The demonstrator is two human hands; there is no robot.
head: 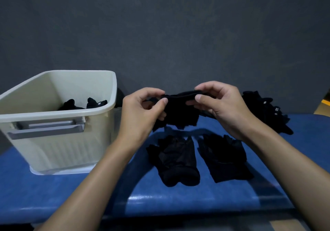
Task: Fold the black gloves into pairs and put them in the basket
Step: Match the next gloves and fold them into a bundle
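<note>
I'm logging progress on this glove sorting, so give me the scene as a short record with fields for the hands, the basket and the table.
left hand: pinches the held black glove at its upper edge
right hand: pinches the same glove, raised above the table
basket: cream, on the left, with stored gloves inside
table: blue
near the person: near-left glove and near-right glove, side by side
far right: glove pile
</note>
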